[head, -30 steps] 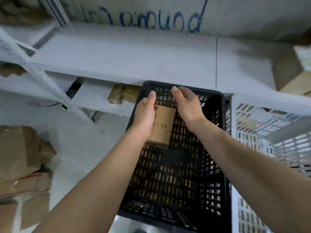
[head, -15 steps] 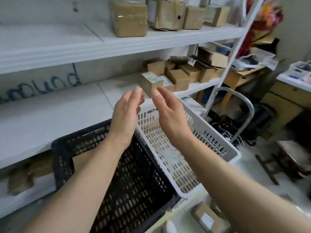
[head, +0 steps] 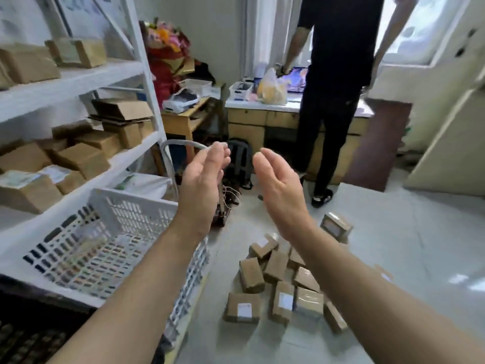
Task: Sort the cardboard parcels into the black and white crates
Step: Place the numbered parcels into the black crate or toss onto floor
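My left hand (head: 203, 185) and my right hand (head: 279, 190) are raised in front of me, palms facing each other, fingers relaxed and holding nothing. Below them on the floor lies a heap of several small cardboard parcels (head: 278, 282), some with white labels. The white crate (head: 126, 206) stands at the left under my left forearm. Only a dark corner of the black crate (head: 29, 334) shows at the bottom left.
A white shelf rack (head: 141, 82) at the left carries more cardboard boxes. A person in black (head: 333, 88) stands at a desk at the back. A grey cart handle (head: 181, 145) rises behind my left hand. Pale floor lies to the right of the heap.
My view has swung right, from the black crate to the floor heap. Both hands have let go of the parcel in the black crate and lifted away, holding nothing.
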### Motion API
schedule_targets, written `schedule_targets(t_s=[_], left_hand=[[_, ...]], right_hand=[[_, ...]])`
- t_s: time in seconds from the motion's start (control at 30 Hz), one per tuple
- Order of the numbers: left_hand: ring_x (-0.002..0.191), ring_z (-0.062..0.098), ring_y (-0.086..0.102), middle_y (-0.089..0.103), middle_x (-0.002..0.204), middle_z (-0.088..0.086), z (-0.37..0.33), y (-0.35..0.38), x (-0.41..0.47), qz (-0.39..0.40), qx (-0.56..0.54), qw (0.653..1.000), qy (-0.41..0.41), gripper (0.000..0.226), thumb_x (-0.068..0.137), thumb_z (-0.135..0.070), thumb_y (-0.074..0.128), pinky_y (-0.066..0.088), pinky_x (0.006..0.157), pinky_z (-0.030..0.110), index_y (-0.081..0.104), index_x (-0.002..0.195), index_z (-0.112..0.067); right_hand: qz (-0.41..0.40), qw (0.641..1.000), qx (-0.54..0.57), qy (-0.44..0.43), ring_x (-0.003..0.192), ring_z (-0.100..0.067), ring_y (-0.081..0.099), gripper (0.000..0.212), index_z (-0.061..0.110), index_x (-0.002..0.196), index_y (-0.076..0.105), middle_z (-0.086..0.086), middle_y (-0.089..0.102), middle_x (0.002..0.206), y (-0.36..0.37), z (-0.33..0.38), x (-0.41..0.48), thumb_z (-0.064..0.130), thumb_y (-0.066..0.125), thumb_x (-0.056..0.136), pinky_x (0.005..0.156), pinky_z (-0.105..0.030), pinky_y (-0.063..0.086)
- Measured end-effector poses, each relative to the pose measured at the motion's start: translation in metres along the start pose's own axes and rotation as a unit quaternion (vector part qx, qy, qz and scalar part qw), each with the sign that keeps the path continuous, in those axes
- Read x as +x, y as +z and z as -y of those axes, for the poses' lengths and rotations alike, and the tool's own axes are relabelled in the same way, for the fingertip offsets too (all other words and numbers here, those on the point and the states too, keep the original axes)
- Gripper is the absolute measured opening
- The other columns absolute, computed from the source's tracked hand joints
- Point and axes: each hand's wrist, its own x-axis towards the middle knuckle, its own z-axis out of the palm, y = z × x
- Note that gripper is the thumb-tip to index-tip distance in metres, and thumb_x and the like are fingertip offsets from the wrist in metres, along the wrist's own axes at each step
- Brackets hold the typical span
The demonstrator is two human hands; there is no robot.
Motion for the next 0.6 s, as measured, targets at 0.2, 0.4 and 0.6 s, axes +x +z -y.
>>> schedule_targets(t_s=[0.2,0.4,0.6], left_hand=[[0.114,0.005,0.058,0.063,0.12,-0.005,0.026,0.14,-0.016,0.084,-0.01,0.996,-0.023,0.051,0.085,-0.056,0.041,0.04,0.104,0.027,0.059,0.119,-0.023],[0.117,0.011,0.056,0.06,0.125,0.001,0.063,0.253,-0.04,0.123,-0.007,0.99,-0.072,0.044,0.098,-0.043,0.039,0.038,0.109,0.036,0.056,0.125,-0.013],[0.116,0.014,0.057,0.061,0.123,0.004,0.088,0.305,-0.03,0.137,0.007,0.986,-0.096,0.045,0.099,-0.041,0.039,0.04,0.107,0.038,0.057,0.125,-0.01]], right_hand=[[-0.081,0.996,-0.036,0.026,0.119,-0.01,0.052,0.051,0.013,0.138,0.046,-0.004,0.055,0.132,-0.152,-0.023,-0.011,0.042,0.047,0.095,0.095,-0.017,0.046],[-0.156,0.983,-0.063,0.074,0.108,0.001,0.053,0.051,0.014,0.136,0.048,0.001,0.057,0.13,-0.28,-0.059,-0.028,0.043,0.05,0.094,0.076,0.003,0.042],[-0.184,0.975,-0.072,0.104,0.099,0.011,0.051,0.052,0.013,0.135,0.049,0.006,0.057,0.121,-0.339,-0.089,-0.026,0.045,0.049,0.094,0.07,0.007,0.038]])
